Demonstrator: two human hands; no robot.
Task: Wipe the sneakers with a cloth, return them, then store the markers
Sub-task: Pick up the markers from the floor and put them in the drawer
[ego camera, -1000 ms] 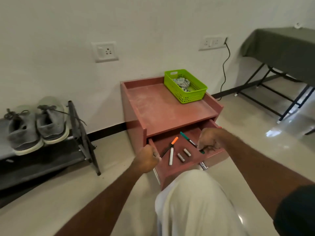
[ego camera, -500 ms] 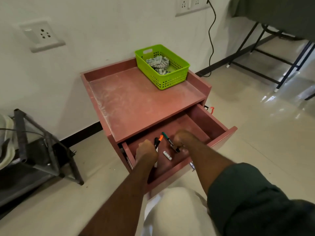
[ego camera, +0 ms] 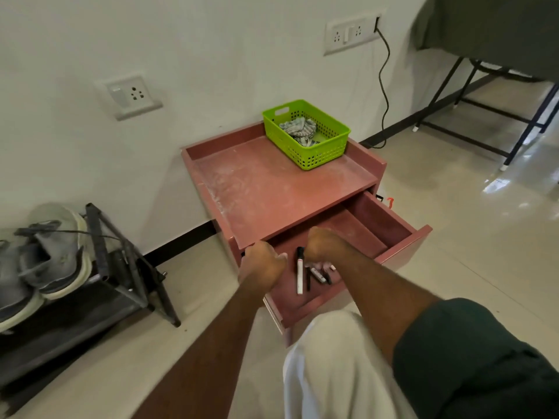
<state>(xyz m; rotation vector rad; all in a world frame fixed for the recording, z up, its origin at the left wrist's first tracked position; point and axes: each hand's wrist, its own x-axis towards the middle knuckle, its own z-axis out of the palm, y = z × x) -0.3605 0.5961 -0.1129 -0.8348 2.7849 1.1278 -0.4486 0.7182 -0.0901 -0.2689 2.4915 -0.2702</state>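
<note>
Left hand (ego camera: 262, 267): fingers curled over the left front corner of the open reddish-brown wooden drawer (ego camera: 390, 220), gripping its edge. Right hand (ego camera: 323, 244): knuckles up, fingers curled down inside the drawer; cannot tell whether they hold anything. Markers (ego camera: 308, 275) lie loose on the drawer floor just beside the right hand, one white-barrelled with a black cap. Drawer belongs to a reddish-brown bedside desk (ego camera: 266, 189); a lime-green perforated plastic basket (ego camera: 325, 148) on top holds a crumpled grey striped cloth (ego camera: 298, 130). Grey sneakers (ego camera: 45, 261) sit on a black metal shoe rack (ego camera: 127, 273) at left.
</note>
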